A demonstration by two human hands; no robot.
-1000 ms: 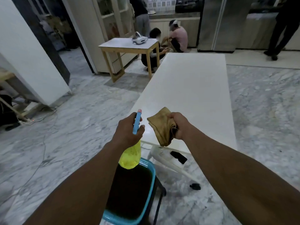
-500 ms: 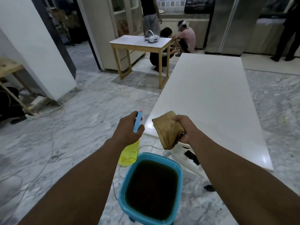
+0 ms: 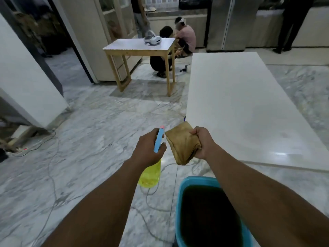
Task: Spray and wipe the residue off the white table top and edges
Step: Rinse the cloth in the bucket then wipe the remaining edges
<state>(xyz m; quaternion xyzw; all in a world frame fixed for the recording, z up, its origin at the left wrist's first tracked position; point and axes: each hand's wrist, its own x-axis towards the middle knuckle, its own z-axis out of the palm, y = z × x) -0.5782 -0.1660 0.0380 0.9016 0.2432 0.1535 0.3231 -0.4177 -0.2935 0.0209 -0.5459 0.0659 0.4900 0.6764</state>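
1. The white table (image 3: 240, 104) now sits to the right of my hands. A second ago it lay straight ahead, so I have shifted left along its near corner. I judge this is still the approach, with nothing sprayed or wiped yet.
2. Its top is a long, flat, glossy slab with a thin square edge. A light glares off the near end, and a faint dull smudge shows there, though I cannot tell if it is the residue.
3. My right hand (image 3: 203, 141) grips the cloth (image 3: 181, 143) as before. The cloth is tan, soft and folded into a hanging wad, held just left of the table's near-left corner.
4. My left hand (image 3: 147, 148) stays wrapped round the spray bottle (image 3: 151, 177), which has a clear yellow plastic body and a slim blue head with a pink tip pointing far.
5. The blue bucket (image 3: 179, 193) of dark water has slid from centre to near right, under my right forearm.
6. Thin cables trail over the veined grey marble floor (image 3: 89, 139).
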